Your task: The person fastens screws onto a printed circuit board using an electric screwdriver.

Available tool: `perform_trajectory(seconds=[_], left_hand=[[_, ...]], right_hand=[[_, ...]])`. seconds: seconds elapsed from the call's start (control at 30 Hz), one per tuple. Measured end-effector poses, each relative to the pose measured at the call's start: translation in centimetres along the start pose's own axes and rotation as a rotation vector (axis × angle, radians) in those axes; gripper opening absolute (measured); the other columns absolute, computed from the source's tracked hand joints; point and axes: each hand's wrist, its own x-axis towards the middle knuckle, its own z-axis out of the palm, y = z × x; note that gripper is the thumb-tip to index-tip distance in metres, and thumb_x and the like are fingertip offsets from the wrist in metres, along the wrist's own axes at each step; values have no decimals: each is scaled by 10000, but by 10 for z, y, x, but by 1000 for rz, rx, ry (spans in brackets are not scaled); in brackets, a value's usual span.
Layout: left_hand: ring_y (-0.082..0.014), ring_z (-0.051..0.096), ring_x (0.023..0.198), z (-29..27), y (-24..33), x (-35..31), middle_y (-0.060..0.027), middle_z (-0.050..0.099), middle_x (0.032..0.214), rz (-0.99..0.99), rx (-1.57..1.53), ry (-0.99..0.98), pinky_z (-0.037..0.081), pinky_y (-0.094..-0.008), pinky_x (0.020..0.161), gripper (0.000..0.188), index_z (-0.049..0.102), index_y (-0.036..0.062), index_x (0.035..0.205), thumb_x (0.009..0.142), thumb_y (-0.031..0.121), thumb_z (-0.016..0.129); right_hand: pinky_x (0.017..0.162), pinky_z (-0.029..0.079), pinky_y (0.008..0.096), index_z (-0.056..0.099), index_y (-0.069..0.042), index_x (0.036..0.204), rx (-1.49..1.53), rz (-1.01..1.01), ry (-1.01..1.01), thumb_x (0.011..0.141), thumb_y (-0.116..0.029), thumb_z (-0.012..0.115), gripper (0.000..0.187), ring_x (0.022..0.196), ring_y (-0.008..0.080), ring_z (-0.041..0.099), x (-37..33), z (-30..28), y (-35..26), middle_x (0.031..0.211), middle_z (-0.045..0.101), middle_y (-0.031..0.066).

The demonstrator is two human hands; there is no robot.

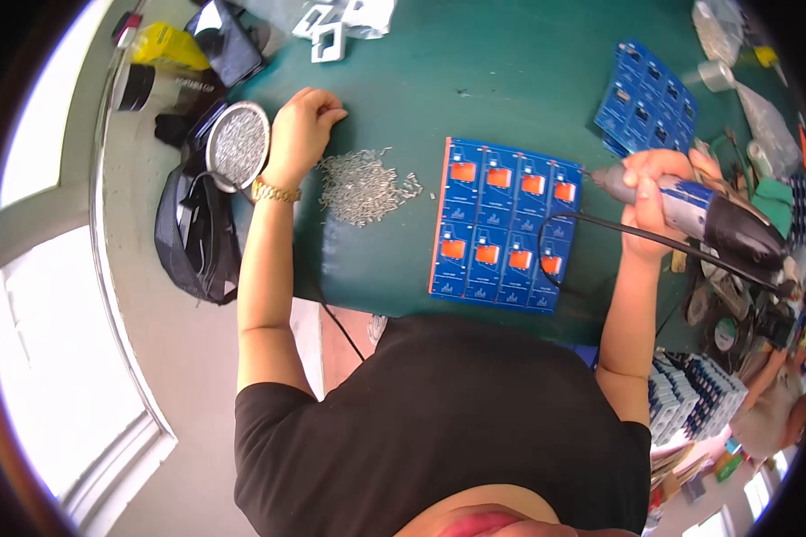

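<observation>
My right hand (652, 197) is wrapped round a corded electric screwdriver (741, 231) with a grey nose, blue middle and black rear. Its tip points left, close to the upper right corner of a blue circuit board panel (503, 215). Orange shows through the panel's rectangular cutouts and along its left edge. My left hand (304, 130) rests on the green table with its fingers curled together; what they hold, if anything, is hidden. Just below that hand lies a loose pile of small silver screws (363, 188). A round dish (240, 141) beside the wrist holds more of them.
More blue panels (647, 103) lie at the far right. White square frames (329, 40) sit at the far edge. A dark bag (197, 237) and a clear cup (166, 89) are at left. Tape rolls and tools clutter the right. The screwdriver's black cable (618, 226) crosses the panel.
</observation>
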Motion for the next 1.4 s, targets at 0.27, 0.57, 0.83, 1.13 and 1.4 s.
perform_trajectory(seconds=[0.27, 0.57, 0.83, 1.13, 1.4], left_hand=[[-293, 612, 706, 14, 37, -4, -141, 600, 804, 51, -137, -63, 492, -362, 646, 119, 599, 8, 913, 836, 76, 659], [-227, 647, 748, 61, 139, -41, -70, 668, 826, 559, -438, -217, 500, -352, 839, 97, 656, 49, 856, 782, 31, 716], [-204, 498, 899, 81, 150, -42, 21, 563, 908, 520, -268, -84, 357, -365, 864, 111, 693, 130, 788, 701, 159, 755], [-208, 502, 973, 84, 148, -46, 8, 565, 928, 537, -123, -69, 314, -388, 946, 82, 708, 124, 777, 714, 168, 736], [-206, 515, 1037, 85, 141, -46, 39, 589, 925, 547, -200, -69, 294, -461, 969, 79, 718, 155, 745, 694, 205, 752]], right_hand=[[678, 500, 397, 373, -40, 1251, 207, -30, 115, 762, 77, 606, 554, 684, 215, 576, -4, -11, 0, 826, 565, 108], [671, 495, 427, 340, -74, 1244, 264, 70, 184, 762, -6, 654, 580, 660, 225, 571, -24, 11, -28, 819, 573, 115], [684, 528, 391, 362, -53, 1226, 368, 156, 100, 767, 57, 669, 563, 689, 203, 587, -28, 33, -35, 809, 581, 90], [674, 542, 368, 370, -42, 1205, 344, 157, 131, 757, 70, 675, 553, 685, 196, 606, -28, 36, -34, 788, 593, 91], [669, 530, 365, 350, -27, 1216, 287, 107, 186, 777, 48, 659, 542, 674, 199, 599, -29, 43, -23, 788, 587, 95]])
